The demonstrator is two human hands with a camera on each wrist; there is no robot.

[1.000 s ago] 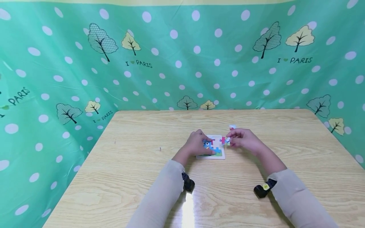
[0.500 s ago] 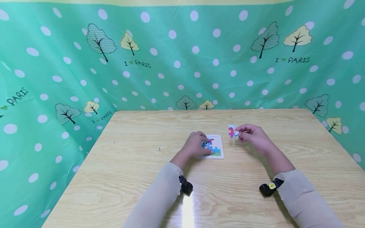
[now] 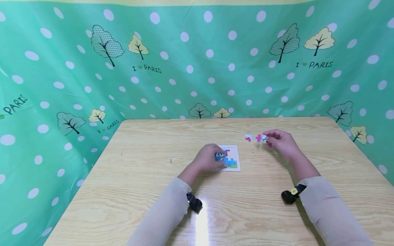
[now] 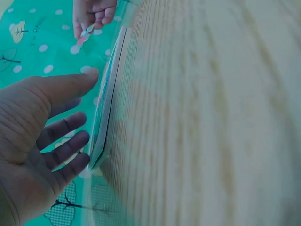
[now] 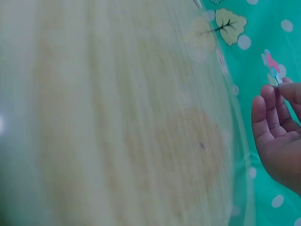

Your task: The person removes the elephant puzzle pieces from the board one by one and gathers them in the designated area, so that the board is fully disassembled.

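A small jigsaw puzzle board (image 3: pixel 238 164) with a white rim and a blue cartoon figure lies on the table. Over its left part is my left hand (image 3: pixel 208 158), thumb and fingers spread loosely; the left wrist view shows the palm (image 4: pixel 28 136) beside the board's edge (image 4: pixel 110 94). Back and to the right, my right hand (image 3: pixel 284 141) pinches a pink, white and blue jigsaw piece (image 3: pixel 259 138) between thumb and fingertips. That piece (image 5: pixel 272 68) is held up off the table in the right wrist view. A loose pink and white piece (image 3: pixel 248 137) lies just left of it.
The wooden table (image 3: pixel 147 191) reaches back to a green dotted curtain (image 3: pixel 172 68). A small dark mark (image 3: pixel 171 161) shows on the wood left of the board. Black wrist cameras (image 3: pixel 195 204) hang below both sleeves.
My right hand has carried the pinched piece from the board's right edge away to the back right, past the loose piece. My left hand has slid slightly left over the board.
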